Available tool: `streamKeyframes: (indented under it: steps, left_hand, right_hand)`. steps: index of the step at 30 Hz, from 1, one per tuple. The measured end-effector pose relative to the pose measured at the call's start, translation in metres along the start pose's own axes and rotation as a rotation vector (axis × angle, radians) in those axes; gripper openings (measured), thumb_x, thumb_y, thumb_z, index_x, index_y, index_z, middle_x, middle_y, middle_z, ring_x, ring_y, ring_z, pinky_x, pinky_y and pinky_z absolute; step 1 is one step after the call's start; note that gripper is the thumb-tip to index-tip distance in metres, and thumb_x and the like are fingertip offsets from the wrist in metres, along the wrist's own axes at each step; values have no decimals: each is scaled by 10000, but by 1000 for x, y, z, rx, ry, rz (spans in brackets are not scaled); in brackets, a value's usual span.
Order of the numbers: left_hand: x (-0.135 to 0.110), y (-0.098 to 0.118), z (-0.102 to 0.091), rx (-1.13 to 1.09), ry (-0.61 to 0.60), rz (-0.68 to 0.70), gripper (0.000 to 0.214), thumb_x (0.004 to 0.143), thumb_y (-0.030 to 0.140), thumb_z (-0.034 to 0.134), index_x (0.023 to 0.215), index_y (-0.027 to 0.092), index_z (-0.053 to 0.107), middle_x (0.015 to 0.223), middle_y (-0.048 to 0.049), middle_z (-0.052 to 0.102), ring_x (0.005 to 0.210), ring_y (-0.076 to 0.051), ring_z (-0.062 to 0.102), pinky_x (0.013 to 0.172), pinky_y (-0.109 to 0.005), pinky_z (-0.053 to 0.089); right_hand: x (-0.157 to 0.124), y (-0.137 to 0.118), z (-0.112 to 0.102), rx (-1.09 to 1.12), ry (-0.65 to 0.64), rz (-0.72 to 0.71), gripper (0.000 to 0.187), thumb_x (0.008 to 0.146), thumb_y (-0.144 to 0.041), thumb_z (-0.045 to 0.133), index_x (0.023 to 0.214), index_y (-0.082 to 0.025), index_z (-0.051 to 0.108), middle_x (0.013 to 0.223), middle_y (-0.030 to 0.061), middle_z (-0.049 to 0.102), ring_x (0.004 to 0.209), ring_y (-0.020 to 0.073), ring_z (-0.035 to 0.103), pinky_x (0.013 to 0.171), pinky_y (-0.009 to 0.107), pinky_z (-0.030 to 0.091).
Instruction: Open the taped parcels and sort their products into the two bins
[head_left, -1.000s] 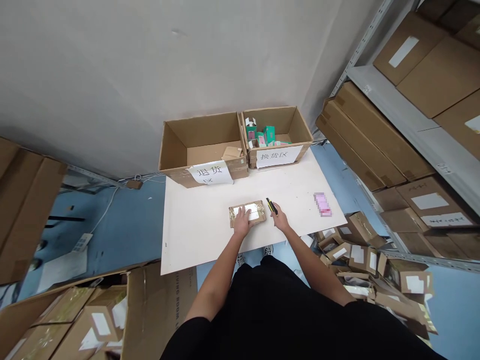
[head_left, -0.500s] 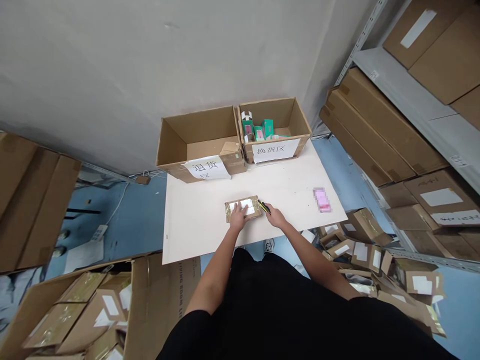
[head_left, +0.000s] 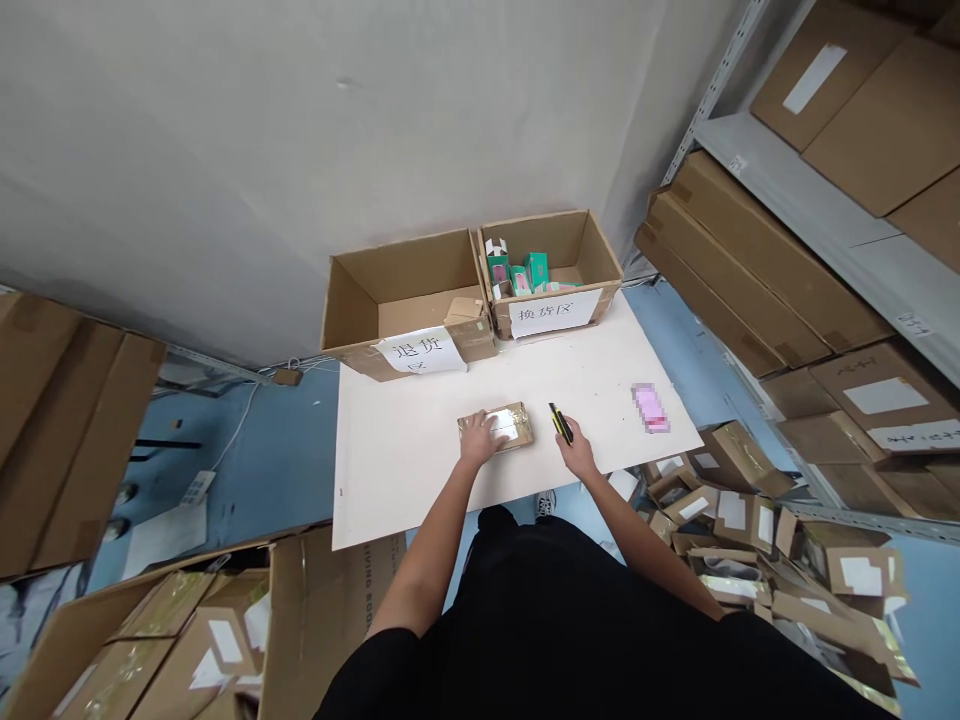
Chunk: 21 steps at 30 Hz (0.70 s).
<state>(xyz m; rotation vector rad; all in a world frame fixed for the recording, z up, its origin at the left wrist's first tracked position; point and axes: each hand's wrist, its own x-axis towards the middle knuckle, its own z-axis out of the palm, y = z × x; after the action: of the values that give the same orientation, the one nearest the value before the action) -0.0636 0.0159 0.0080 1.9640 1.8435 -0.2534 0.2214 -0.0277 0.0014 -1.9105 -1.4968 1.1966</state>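
A small taped cardboard box (head_left: 520, 421) with a white label lies on the white table (head_left: 405, 470). My left hand (head_left: 478, 438) rests on the box's left part, fingers spread over its top. In my right hand (head_left: 577, 452) is a black and yellow utility knife (head_left: 559, 424), its tip pointing away from me toward the upper left. The knife is apart from the box, to its right. Whether its blade is out is too small to tell.
At the table's back stand two open cartons with paper signs: the left carton (head_left: 360, 362) holds a cardboard piece, the right carton (head_left: 609, 268) green boxes. A blurred pink item (head_left: 649, 408) lies right. Cardboard parcels (head_left: 731, 510) cover the floor at right; another large carton (head_left: 300, 600) stands front left.
My right hand has drawn the knife away from the box's right end, to the right. My left hand still lies on the box. The whole view has shifted slightly.
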Motion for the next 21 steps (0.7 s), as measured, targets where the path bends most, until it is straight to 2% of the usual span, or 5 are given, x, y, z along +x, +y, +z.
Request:
streamKeyframes:
  steps: [3,6,11,16,21]
  left_hand:
    - [4,-13,-8,35,-9,-35,638,1051,517,471,1658,344,383,1771,-90,277,1629,-337,216,1273,-550,286]
    - [1,-18,-7,65,-28,-88,642,1063,466,414,1686,353,308,1711,-128,380,1574,-352,313,1228,-574,321]
    - [-16,-16,1,27,-85,-231,651,1079,385,301,1680,133,290,1408,-243,610,1250,-353,618,1032,-511,490]
    - [-9,-26,-7,78,-76,-17,657,997,256,497,1634,179,353,1474,-212,576,1328,-326,570,1007,-427,523]
    - [28,-42,-20,282,-180,480,899,856,115,671,1664,299,320,1779,-106,249,1632,-328,216,1216,-461,374]
  right_hand:
    - [7,-10,35,22,1,66,875,900,-542,703,1639,-241,344,1405,115,696,1196,304,715,984,410,573]
    - [27,-28,74,-6,-37,122,1076,790,-538,830,1660,-215,284,1485,144,644,1290,330,673,1054,428,542]
    - [94,-78,96,-91,107,193,1012,876,-553,759,1674,-186,256,1454,185,656,1283,342,670,1052,435,530]
    - [136,-113,85,-112,61,165,925,923,-492,716,1670,-173,273,1377,177,702,1236,333,688,1020,401,529]
    - [84,-77,76,-103,10,91,973,879,-573,750,1663,-230,286,1409,137,692,1249,324,687,1007,394,540]
